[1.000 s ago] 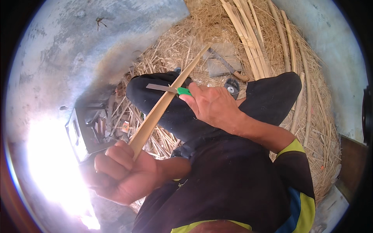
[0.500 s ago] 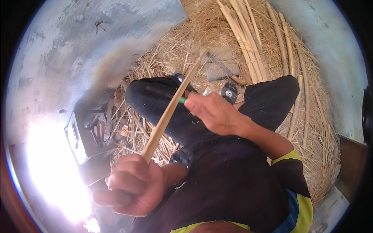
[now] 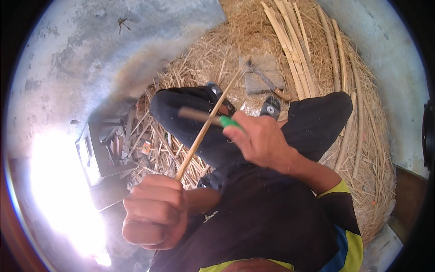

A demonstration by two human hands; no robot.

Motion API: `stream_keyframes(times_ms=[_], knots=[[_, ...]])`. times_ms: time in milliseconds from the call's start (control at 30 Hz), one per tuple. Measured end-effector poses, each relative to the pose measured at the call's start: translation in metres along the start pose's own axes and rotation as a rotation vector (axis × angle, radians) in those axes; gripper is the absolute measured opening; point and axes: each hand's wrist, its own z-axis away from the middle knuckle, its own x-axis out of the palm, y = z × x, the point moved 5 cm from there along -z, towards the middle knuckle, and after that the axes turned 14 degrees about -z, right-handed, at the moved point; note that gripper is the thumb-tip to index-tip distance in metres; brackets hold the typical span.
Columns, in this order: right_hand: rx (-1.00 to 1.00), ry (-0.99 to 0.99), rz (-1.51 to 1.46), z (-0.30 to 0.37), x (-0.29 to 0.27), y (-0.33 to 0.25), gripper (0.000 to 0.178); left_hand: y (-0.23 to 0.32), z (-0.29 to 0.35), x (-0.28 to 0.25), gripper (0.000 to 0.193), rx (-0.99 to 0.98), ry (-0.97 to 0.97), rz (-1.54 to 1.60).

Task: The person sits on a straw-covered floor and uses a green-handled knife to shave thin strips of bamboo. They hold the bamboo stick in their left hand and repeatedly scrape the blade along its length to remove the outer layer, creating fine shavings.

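Observation:
My left hand (image 3: 156, 211) is closed in a fist around the near end of a long, pale bamboo strip (image 3: 197, 141). The strip slants up and away to the right, past my folded legs. In my closed right hand (image 3: 265, 143) is a knife (image 3: 232, 124) with a green handle. Its blade, smeared by motion, points left and crosses the middle of the strip; whether it touches the strip I cannot tell. Near the strip's far end, a larger knife (image 3: 270, 84) with a wooden handle lies by a flat grey board (image 3: 257, 86).
Split bamboo strips (image 3: 290, 47) lie at the far right, with bamboo poles (image 3: 359, 131) further right. Shavings (image 3: 217, 59) cover the floor around my crossed legs (image 3: 186, 113). A grey box-like stand (image 3: 108, 149) is at left. Worn walls (image 3: 68, 81) enclose the spot.
My right hand has shifted slightly right and down, and more of the green handle shows. The strip has turned in my left fist and now looks narrower.

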Motion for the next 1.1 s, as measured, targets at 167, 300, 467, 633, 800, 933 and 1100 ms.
stream_keyframes(times_ms=[167,300,467,633,800,933,1100], knots=[[-0.061,-0.110,-0.077,0.012,0.009,-0.032,0.037,0.001,-0.002,0.005,0.025,-0.010,-0.244,0.026],[-0.145,-0.029,0.098,0.011,0.010,-0.015,0.035,0.000,-0.001,0.010,0.018,0.002,-0.204,0.075],[0.038,-0.126,0.803,-0.006,-0.004,0.117,0.021,0.000,-0.007,-0.005,0.026,0.004,-0.036,0.036],[0.323,0.177,0.287,0.021,-0.045,0.106,0.034,-0.006,0.006,-0.003,0.029,0.039,0.015,0.055],[0.048,-0.151,-0.237,0.014,-0.006,-0.029,0.038,-0.004,-0.002,0.000,0.028,0.027,0.134,-0.065],[0.026,-0.195,-0.183,0.016,0.010,-0.044,0.028,-0.002,0.002,0.006,0.026,0.057,0.147,-0.124],[0.286,-0.136,0.350,0.005,0.000,0.065,0.043,0.003,0.005,-0.001,0.033,0.026,0.146,-0.155]])
